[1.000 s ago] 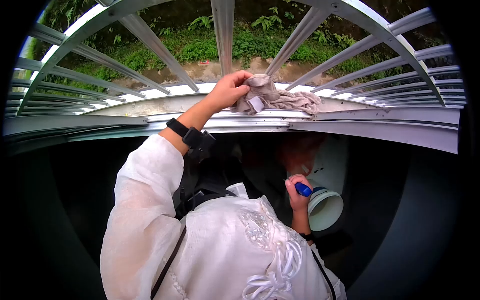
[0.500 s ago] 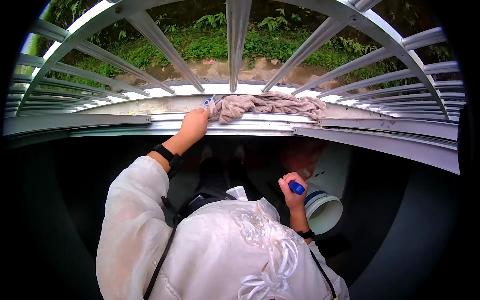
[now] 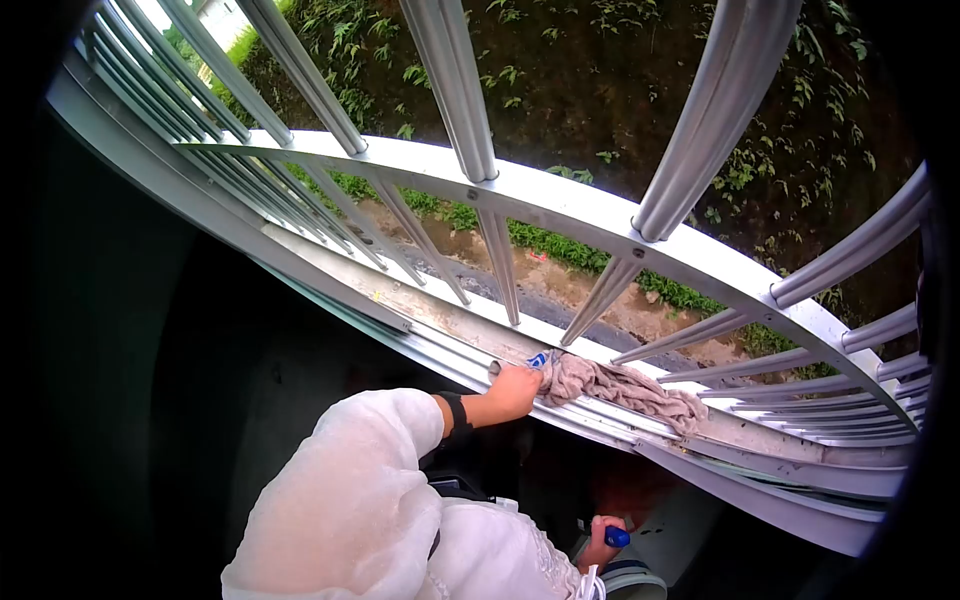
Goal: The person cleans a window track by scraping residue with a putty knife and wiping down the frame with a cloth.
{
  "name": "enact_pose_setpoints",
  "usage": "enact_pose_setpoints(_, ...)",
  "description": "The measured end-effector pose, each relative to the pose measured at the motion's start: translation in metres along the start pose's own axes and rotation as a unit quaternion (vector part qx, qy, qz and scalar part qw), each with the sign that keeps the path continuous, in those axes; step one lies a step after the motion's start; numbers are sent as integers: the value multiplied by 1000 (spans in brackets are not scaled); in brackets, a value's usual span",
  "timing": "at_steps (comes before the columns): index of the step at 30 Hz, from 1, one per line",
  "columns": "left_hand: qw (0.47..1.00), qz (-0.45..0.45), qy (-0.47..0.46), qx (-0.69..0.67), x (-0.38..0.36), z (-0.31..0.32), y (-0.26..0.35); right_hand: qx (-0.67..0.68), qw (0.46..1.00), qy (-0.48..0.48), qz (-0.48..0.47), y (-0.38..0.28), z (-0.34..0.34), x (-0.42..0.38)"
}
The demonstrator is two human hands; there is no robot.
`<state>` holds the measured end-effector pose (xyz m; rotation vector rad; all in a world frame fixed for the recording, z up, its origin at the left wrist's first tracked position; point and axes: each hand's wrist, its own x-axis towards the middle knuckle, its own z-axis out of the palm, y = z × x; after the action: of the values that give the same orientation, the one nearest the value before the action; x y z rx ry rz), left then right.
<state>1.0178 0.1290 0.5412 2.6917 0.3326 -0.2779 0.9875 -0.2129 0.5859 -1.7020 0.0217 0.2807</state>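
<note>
My left hand (image 3: 516, 393) is closed on the left end of a crumpled greyish-pink cloth (image 3: 630, 391), which lies along the window sill by the metal bars. A small blue and white item (image 3: 538, 360) shows beside the fingers; what it is cannot be made out. Low in the view, my right hand (image 3: 600, 545) is wrapped round a blue-handled tool (image 3: 616, 537), whose far part is dark and hard to see. That hand is above a white bucket (image 3: 636, 580).
A metal guard rail (image 3: 560, 212) with silver bars curves outside the sill. Window tracks (image 3: 380, 318) run along the near edge. Beyond the bars are green plants (image 3: 570, 247) and an earthen bank. Something reddish lies in shadow below the sill.
The view has turned and tilted, so the sill now slants down to the right and more bank shows. Both hands still hold what they held, the left at the cloth's left end.
</note>
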Motion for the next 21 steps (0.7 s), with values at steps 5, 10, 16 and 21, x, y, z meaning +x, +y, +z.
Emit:
enact_pose_setpoints(5, 993, 105, -27, -36, 33, 26, 81, -77, 996, -41, 2, 35, -22, 2)
enact_pose_setpoints(10, 964, 222, -11, -144, 66, 67, 137, 7, 987, -18, 162, 19, -37, -13)
enact_pose_setpoints(16, 938, 282, -93, -176, 105, 66, 170, 0, 983, 33, 180, 6, -31, -18)
enact_pose_setpoints(21, 887, 262, 38, -379, 96, 33, 155, -18, 996, 67, 63, 1, -5, -19)
